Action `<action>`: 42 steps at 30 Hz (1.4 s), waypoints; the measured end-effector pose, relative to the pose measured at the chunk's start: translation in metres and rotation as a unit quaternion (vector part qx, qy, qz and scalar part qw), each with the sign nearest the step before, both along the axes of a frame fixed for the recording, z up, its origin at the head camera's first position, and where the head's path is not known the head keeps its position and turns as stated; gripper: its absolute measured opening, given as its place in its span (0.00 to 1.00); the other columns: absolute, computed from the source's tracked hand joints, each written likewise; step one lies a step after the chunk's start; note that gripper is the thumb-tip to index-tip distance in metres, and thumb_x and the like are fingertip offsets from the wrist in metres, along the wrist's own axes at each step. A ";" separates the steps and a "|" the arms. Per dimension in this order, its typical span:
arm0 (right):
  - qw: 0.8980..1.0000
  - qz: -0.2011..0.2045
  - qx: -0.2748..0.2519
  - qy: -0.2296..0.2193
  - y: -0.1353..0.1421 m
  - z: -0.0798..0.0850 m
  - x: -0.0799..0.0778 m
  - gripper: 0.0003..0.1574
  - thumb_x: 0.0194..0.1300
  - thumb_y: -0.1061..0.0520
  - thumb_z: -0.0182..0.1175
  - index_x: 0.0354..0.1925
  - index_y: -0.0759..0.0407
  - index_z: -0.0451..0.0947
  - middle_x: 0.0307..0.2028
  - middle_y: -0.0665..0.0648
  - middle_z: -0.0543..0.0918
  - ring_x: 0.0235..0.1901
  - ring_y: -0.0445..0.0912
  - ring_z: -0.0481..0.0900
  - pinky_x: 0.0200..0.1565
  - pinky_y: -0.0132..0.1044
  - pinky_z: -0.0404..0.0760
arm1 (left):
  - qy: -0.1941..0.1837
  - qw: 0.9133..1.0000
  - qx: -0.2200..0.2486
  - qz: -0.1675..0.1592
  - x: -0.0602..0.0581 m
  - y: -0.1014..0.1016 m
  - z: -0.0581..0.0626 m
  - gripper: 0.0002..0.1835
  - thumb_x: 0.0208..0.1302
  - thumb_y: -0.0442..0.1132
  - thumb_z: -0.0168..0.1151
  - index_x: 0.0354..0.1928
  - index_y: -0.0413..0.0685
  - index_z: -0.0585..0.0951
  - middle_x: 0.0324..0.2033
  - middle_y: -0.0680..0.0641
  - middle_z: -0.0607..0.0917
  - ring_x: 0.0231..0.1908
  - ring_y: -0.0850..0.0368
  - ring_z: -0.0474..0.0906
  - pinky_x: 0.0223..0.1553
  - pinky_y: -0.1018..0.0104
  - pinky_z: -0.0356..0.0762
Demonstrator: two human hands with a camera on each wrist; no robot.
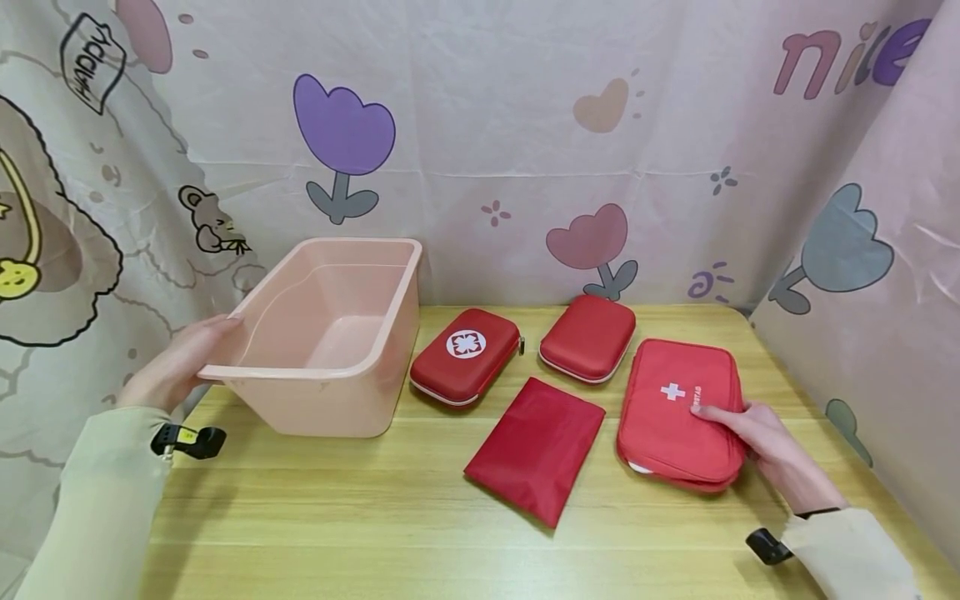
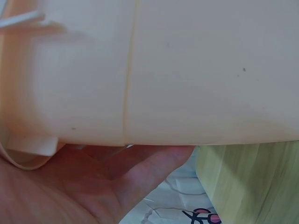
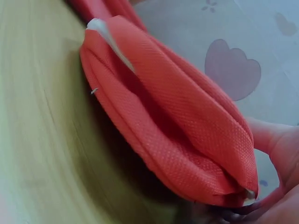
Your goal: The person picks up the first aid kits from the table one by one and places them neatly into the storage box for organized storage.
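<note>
My left hand [image 1: 180,362] grips the rim of a pale pink plastic bin [image 1: 311,408] at its left near corner. In the left wrist view the fingers [image 2: 156,165] go under the edge of the bin's wall [image 2: 196,70]. Over on the right side of the table, my right hand [image 1: 772,454] holds a soft red first aid pouch [image 1: 675,437] by its right edge, thumb on top beside the white cross. The right wrist view shows the pouch's zipped side [image 3: 182,107] slightly bulging, with a dark shadow beneath; the fingers under it are mostly hidden.
Between bin and pouch lie a red hard case [image 1: 442,371] with a white emblem, a plain red hard case [image 1: 588,333] and a flat red packet [image 1: 536,450]. The wooden table [image 1: 360,517] is bordered by a printed curtain [image 1: 465,100] at the back and sides.
</note>
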State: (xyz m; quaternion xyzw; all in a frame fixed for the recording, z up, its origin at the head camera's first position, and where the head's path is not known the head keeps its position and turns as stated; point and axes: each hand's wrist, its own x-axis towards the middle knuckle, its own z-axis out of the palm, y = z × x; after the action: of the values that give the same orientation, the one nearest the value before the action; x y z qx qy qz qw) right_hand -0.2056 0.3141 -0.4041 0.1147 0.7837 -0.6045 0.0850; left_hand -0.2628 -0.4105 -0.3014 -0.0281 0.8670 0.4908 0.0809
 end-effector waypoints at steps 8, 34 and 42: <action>0.993 -0.005 -0.118 0.022 0.000 0.001 -0.003 0.27 0.70 0.54 0.60 0.58 0.65 0.61 0.32 0.51 0.86 0.32 0.46 0.86 0.38 0.38 0.83 | 0.005 1.000 0.011 -0.009 0.001 -0.004 0.001 0.41 0.77 0.57 0.33 0.74 0.29 0.42 0.40 0.56 0.75 0.36 0.64 0.77 0.37 0.62 0.78; 0.994 -0.019 -0.112 0.010 0.008 -0.022 0.024 0.42 0.77 0.45 0.48 0.70 0.71 0.43 0.35 0.47 0.82 0.35 0.41 0.83 0.39 0.38 0.82 | -0.005 1.000 0.009 -0.003 0.005 0.002 -0.020 0.42 0.77 0.58 0.33 0.73 0.26 0.44 0.58 0.26 0.65 0.39 0.62 0.76 0.39 0.62 0.78; 0.989 -0.043 -0.143 0.006 0.007 -0.027 0.028 0.37 0.77 0.46 0.49 0.69 0.66 0.48 0.34 0.45 0.82 0.34 0.39 0.82 0.38 0.37 0.82 | -0.006 1.000 0.003 -0.003 0.003 0.002 -0.021 0.42 0.77 0.58 0.34 0.73 0.27 0.46 0.56 0.29 0.69 0.38 0.61 0.76 0.38 0.61 0.78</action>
State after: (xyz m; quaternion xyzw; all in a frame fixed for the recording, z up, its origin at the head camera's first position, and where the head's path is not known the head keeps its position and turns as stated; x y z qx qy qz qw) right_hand -0.1776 0.3208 -0.4308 0.1315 0.6840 -0.7141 0.0699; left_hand -0.2595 -0.4083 -0.3220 -0.0284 0.8653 0.4928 0.0872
